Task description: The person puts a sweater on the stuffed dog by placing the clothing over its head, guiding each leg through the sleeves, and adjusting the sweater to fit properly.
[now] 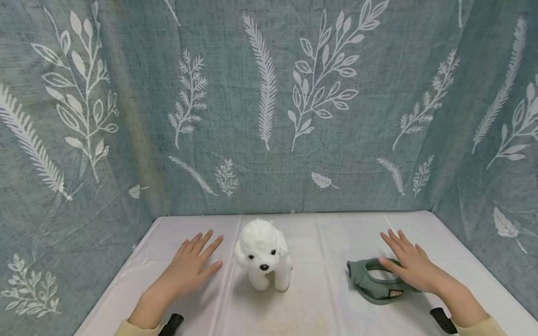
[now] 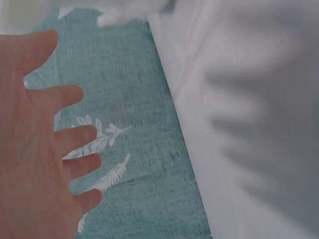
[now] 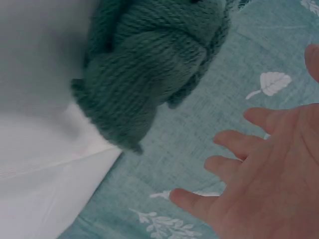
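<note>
A white plush dog (image 1: 262,247) stands upright in the middle of the table, facing the camera. Left of it, in the head view, my left hand (image 1: 191,270) hovers with fingers spread and holds nothing. In the left wrist view that hand (image 2: 35,134) shows its palm side, and white fluff of the dog (image 2: 132,12) enters at the top. A small green knitted pet sweater (image 1: 371,287) lies to the right, its round opening facing up. My right hand (image 1: 414,266) is over its right side, fingers extended. The right wrist view shows the sweater's ribbed knit (image 3: 144,74) beside the empty hand (image 3: 269,174).
A white cloth covers the table (image 1: 311,308). Blue-green curtains (image 1: 235,116) with white leaf prints rise behind it and along both sides. Black straps (image 1: 443,321) sit at the wrists by the pale yellow sleeves.
</note>
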### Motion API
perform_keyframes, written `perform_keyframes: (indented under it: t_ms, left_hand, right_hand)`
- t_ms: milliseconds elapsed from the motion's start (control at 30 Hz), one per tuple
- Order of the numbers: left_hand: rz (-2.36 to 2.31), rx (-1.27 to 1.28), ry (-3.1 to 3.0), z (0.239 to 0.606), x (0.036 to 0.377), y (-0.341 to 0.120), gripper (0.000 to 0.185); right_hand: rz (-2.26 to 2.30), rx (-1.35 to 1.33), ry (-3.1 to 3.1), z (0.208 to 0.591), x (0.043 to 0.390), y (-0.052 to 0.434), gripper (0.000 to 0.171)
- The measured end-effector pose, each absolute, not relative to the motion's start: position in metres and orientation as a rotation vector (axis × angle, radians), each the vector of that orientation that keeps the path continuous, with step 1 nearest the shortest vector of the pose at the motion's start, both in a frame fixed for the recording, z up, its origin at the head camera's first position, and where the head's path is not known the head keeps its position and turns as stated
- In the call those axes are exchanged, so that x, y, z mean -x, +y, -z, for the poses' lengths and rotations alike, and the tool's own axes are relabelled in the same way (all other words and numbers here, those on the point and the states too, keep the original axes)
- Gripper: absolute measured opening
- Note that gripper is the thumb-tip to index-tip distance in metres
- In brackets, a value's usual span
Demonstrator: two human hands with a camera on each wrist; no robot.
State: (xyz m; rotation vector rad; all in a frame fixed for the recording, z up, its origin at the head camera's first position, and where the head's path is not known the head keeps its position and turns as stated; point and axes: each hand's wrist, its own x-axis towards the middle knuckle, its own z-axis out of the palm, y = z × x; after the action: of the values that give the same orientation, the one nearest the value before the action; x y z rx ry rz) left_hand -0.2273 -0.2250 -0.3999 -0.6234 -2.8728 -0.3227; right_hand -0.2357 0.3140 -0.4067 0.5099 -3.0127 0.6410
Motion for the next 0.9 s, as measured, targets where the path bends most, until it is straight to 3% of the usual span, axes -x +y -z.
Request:
perform_keyframes:
  t_ms: [267,467,900]
  left_hand:
    - [0.354,0.785,-2.862,0.401,0.21,-0.211,0.062]
    - [0.361,1.054,-2.701,0.407,0.204,-0.197,0.052]
    - [0.48,1.46,-2.485,0.419,0.206,-0.134,0.045]
  right_hand:
    - [-0.718,-0.464,-3.024,0.409,0.228,0.325,0.074]
    - [-0.762,-0.469,-3.029,0.415,0.224,0.333,0.075]
    - [-0.841,-0.555,-2.973,0.422,0.222,0.349,0.067]
